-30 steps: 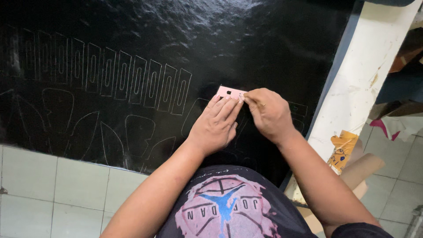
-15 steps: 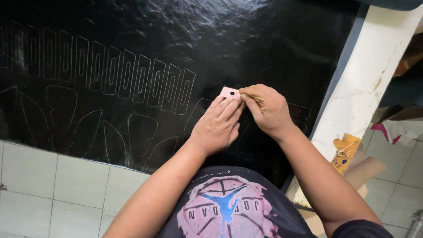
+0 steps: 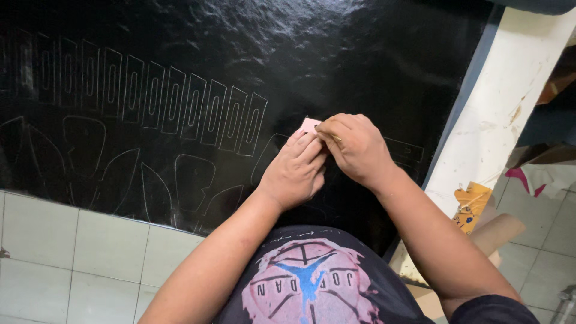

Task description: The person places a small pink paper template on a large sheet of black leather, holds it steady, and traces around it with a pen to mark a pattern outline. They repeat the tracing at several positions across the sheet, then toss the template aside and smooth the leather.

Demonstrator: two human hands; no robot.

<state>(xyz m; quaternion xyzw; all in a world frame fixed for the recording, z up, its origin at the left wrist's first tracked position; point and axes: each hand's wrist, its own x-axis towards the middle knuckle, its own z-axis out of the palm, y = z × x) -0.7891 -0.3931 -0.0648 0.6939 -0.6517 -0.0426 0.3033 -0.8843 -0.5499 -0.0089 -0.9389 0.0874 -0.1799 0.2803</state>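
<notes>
I look down and see my left hand [image 3: 295, 173] lying flat on a small pink card [image 3: 309, 124]; its fingers are stretched out and close together, pressing the card down on the big black sheet [image 3: 336, 54]; only the top corner of the card peeks out past the fingertips. My right hand [image 3: 355, 147] sits just beside the left one, touching it; its fingers are curled shut around a thin stick-like tool [image 3: 333, 137], maybe a pencil, and the tip is at the edge of the card; I cannot tell what the tool is for sure.

The black sheet is shiny and wrinkly; it has pale drawn outlines [image 3: 180, 108] on it, a row of tall thin box shapes up top and rounder leaf-like shapes under them. The card lies to the right of that row.

To the right runs a long white board [image 3: 510, 102] with scuff marks; a torn yellow-orange scrap [image 3: 469, 204] is stuck low on it; a brown cardboard tube [image 3: 501, 231] lies near that. White floor tiles [image 3: 54, 240] show at the lower left.
</notes>
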